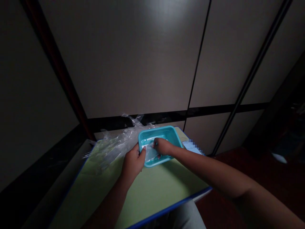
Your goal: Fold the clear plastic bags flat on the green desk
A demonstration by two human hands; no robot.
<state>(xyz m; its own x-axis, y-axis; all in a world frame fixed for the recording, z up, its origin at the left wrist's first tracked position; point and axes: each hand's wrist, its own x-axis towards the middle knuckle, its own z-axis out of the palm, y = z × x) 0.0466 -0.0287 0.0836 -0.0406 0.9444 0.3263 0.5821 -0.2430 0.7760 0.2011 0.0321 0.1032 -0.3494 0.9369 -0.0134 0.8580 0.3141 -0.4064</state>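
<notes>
A turquoise rectangular tray (172, 133) is held over the green tabletop, its open side facing me. My left hand (133, 161) grips its left edge, with the thumb over the rim. My right hand (162, 147) is inside the tray, its fingers closed at a small clear plastic piece (150, 152). The fingertips are partly hidden, and the piece lies between my two hands against the tray's inside.
Crumpled clear plastic film (116, 143) lies on the left and back of the green table (152, 197), which has a blue edge. A pale paper (192, 147) is at the right edge. Panelled cabinet doors (143, 63) stand behind.
</notes>
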